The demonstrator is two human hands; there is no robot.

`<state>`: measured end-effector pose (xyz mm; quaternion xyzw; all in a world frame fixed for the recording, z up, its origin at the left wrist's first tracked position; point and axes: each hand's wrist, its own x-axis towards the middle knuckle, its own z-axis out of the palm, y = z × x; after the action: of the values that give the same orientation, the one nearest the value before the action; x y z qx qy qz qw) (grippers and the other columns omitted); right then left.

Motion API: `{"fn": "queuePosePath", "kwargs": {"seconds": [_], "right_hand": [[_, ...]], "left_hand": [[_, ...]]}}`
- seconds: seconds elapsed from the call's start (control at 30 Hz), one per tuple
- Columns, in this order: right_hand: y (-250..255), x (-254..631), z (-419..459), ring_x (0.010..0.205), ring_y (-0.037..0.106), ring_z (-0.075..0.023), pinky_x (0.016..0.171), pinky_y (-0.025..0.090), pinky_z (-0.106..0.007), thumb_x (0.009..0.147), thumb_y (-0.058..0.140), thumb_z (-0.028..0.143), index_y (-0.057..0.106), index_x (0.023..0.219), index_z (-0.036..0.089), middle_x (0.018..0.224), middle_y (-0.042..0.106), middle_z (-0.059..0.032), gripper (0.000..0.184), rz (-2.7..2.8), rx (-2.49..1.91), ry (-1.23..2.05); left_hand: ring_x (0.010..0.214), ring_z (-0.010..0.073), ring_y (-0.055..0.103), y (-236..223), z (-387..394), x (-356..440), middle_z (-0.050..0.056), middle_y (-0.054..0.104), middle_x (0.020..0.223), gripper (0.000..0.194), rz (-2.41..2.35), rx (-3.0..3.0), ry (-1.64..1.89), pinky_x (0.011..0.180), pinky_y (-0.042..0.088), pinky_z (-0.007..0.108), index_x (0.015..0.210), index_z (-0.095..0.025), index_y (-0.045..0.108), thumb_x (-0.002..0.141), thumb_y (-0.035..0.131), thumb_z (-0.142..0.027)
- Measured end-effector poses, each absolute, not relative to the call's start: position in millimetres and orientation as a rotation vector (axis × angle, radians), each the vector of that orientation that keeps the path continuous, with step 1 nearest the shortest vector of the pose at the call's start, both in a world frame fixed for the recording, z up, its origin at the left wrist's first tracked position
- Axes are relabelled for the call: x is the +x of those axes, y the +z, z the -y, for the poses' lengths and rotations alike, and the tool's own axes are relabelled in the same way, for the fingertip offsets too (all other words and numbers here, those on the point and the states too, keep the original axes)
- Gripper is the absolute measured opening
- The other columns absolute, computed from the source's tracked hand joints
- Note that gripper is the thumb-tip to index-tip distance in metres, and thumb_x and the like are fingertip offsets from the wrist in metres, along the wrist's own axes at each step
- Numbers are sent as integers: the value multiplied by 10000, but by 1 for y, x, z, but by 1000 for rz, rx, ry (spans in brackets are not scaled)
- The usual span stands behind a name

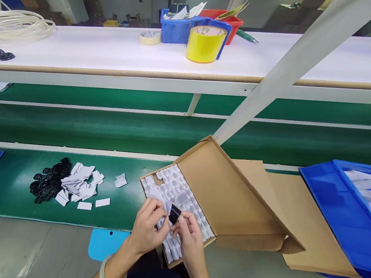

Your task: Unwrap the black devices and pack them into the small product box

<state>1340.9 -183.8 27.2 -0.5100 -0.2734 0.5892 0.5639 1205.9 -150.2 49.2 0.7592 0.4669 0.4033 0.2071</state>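
A small black piece (174, 215) sits pinched in the fingers of the right hand (193, 238), over white packets (171, 179) in an open cardboard box (229, 195); the left hand's (147, 226) fingers curl beside it, their grip unclear from here.

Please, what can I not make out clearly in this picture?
Head view:
- Black piece at the right hand: markings too small.
- White pieces beneath the hands: some hidden by the right hand and left hand.
- Blue bin: cut off by right edge.
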Motion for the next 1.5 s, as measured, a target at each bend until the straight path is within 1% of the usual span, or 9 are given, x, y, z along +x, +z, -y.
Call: {"fn": "queuePosePath", "kwargs": {"seconds": [0.17,0.33,0.5,0.67,0.8,0.9,1.07,1.3,1.5], "right_hand": [[35,1343,179,494,465,-151,436,403,-201,735,831,556,611,830,190,613,564,0,438,355,-1154,1415],[43,1333,183,487,441,-111,440,403,-163,684,892,527,624,823,184,632,540,29,458,205,-1088,1429],[41,1329,187,503,451,-97,464,416,-142,664,914,517,633,835,190,659,561,30,464,188,-1079,1427],[39,1337,189,533,484,-135,440,393,-152,715,860,557,634,830,180,611,562,5,454,339,-1149,1401],[38,1340,192,517,496,-163,455,415,-193,727,812,616,616,835,182,578,578,-14,489,471,-1229,1386],[38,1339,194,537,521,-182,485,445,-219,779,761,626,614,855,180,599,596,-29,476,599,-1256,1366],[41,1340,194,556,538,-203,489,476,-249,765,761,621,649,867,174,628,595,-35,472,598,-1320,1313],[57,1353,195,493,462,-155,407,456,-215,633,880,497,699,777,198,643,562,-8,378,231,-1232,1384],[74,1362,198,544,458,-119,475,501,-194,695,887,472,747,1022,192,1080,630,-92,453,230,-1116,1477]], "left_hand": [[1193,273,474,30,147,1197,128,482,1275,389,-1487,1321,1516,973,421,427,1219,-226,500,866,606,-353],[1214,307,516,25,135,1214,170,525,1325,664,-946,550,1222,986,437,428,1300,-188,453,835,535,-655],[1210,288,514,34,133,1224,127,543,1303,555,-969,586,1217,962,441,361,1236,-215,512,776,723,-444],[1010,218,614,27,137,1212,115,495,1328,372,-973,852,1154,875,497,331,1057,-208,526,767,716,-344],[1131,254,560,21,137,1202,127,390,1428,277,-1220,1191,1080,908,498,384,1052,-212,552,793,648,-234],[1126,262,544,21,136,1198,115,515,1274,82,-1374,1579,1074,929,469,416,905,-200,616,838,573,-181],[799,171,586,23,138,1203,43,577,892,119,-1426,1773,1143,719,497,290,813,-194,574,855,501,-110],[704,129,536,20,139,1210,20,522,840,134,-1496,1728,1253,548,468,186,777,-199,485,829,454,-80],[680,129,514,20,134,1203,17,510,820,140,-1571,1811,1243,540,457,194,774,-202,469,843,444,-83]]}}
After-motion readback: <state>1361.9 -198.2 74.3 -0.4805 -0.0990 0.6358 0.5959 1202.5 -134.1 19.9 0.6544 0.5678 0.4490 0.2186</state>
